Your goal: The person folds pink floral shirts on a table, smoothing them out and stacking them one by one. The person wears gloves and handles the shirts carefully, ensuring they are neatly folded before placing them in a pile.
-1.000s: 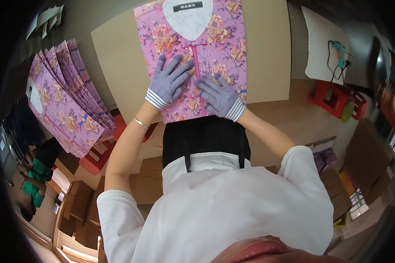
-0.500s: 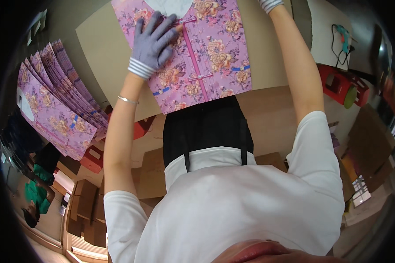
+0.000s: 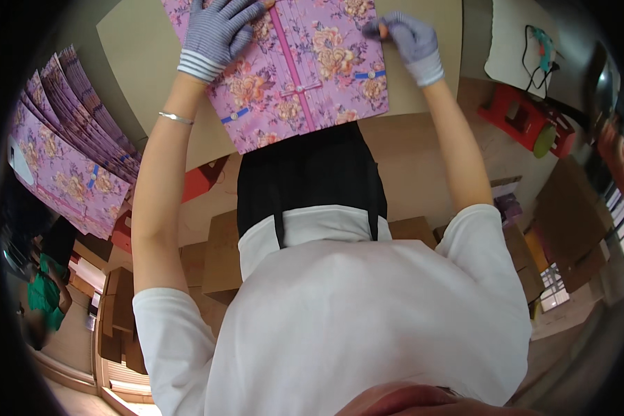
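A flat purple sheet (image 3: pixel 312 62) printed with peach flowers, a pink middle strip with bows and small blue bands lies on the tan tabletop. My left hand (image 3: pixel 217 35), in a grey-purple knit glove with a striped cuff, rests on its left part with fingers stretched out. At the sheet's right edge my right hand (image 3: pixel 409 41), gloved the same way with a bare fingertip showing, has its fingers curled into a pinch. Whether anything is between those fingertips I cannot make out. The sheet's far end runs out of view.
A fanned stack of matching floral pieces (image 3: pixel 69 152) stands at the left. To the right are a white board (image 3: pixel 506 48) with a teal corded tool (image 3: pixel 544 48) and a red holder (image 3: pixel 520 114). Cardboard boxes (image 3: pixel 222 249) stand below. A person in green (image 3: pixel 45 298) is at far left.
My right hand has come in from the far right edge to the sheet's right side, its fingers now curled. My left hand stays on the sheet. The whole view has shifted slightly.
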Demonstrator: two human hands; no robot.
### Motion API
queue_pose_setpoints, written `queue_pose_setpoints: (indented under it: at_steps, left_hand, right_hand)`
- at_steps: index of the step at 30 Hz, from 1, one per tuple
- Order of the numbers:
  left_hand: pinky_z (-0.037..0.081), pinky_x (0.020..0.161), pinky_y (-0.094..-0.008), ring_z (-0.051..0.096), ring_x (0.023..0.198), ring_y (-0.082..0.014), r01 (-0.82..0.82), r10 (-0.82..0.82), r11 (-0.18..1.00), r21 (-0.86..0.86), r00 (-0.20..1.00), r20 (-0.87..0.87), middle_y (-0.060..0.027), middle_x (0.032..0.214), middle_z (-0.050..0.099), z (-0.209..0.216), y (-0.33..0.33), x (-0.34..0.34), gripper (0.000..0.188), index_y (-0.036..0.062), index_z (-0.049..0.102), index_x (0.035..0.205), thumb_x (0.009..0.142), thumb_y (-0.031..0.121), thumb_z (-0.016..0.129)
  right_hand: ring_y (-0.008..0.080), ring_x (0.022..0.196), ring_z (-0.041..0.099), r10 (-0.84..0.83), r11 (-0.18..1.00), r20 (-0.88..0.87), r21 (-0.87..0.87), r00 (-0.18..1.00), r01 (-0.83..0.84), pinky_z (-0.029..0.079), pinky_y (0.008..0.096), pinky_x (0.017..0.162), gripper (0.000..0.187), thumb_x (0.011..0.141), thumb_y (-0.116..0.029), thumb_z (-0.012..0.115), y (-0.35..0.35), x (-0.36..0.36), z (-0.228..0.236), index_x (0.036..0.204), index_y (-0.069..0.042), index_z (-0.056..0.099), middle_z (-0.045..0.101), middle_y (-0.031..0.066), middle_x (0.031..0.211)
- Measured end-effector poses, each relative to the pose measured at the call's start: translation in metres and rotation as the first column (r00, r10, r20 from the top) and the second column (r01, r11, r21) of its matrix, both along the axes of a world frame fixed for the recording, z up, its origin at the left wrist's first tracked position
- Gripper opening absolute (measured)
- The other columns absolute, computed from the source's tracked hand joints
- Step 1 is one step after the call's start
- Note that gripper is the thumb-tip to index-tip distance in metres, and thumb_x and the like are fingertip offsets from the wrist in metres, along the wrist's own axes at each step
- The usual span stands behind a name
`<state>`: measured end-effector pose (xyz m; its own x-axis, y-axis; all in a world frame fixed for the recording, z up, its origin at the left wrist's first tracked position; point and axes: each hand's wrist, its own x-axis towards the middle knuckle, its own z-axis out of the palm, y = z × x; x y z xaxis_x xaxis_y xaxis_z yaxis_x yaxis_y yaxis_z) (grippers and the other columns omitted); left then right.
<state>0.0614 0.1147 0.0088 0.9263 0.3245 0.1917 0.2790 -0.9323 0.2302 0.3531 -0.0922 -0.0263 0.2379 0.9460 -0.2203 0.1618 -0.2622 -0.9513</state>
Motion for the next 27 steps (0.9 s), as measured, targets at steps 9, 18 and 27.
queue_pose_setpoints:
  at_steps: [9,18,27]
  left_hand:
    - [0.027,0.106,-0.0669,0.048,0.129,-0.0383,0.019,-0.018,0.999,0.034,1.0,-0.024,-0.0109,0.136,0.056,0.004,-0.002,0.004,0.048,0.0168,0.062,0.125,0.078,0.023,0.052]
    - [0.028,0.105,-0.0673,0.044,0.132,-0.0355,0.009,-0.009,1.0,0.0,0.999,-0.04,-0.0089,0.14,0.053,0.0,0.0,-0.003,0.045,0.0166,0.062,0.122,0.078,0.024,0.056]
    - [0.026,0.111,-0.0608,0.036,0.138,-0.0346,-0.137,0.144,0.987,0.082,0.986,-0.081,-0.0096,0.15,0.041,-0.015,0.001,-0.013,0.058,0.0102,0.052,0.135,0.082,0.033,0.059]
  right_hand:
    - [0.0219,0.066,0.067,0.02,0.992,0.271,-0.125,0.963,0.015,0.054,0.0325,0.065,0.015,0.084,-0.007,0.052,-0.135,-0.062,0.024,0.083,-0.003,0.067,0.066,0.0104,0.072]
    - [0.0281,0.098,0.066,0.078,0.964,0.541,0.172,0.837,-0.202,0.051,0.0396,0.088,0.019,0.08,-0.009,0.058,-0.087,-0.117,0.084,0.098,-0.005,0.065,0.069,0.0096,0.108]
    - [0.028,0.141,0.032,0.227,0.852,0.934,-0.053,0.277,-0.521,0.024,0.0671,0.107,0.05,0.083,-0.048,0.06,0.086,-0.108,0.009,0.121,-0.015,0.062,0.037,0.0009,0.154]
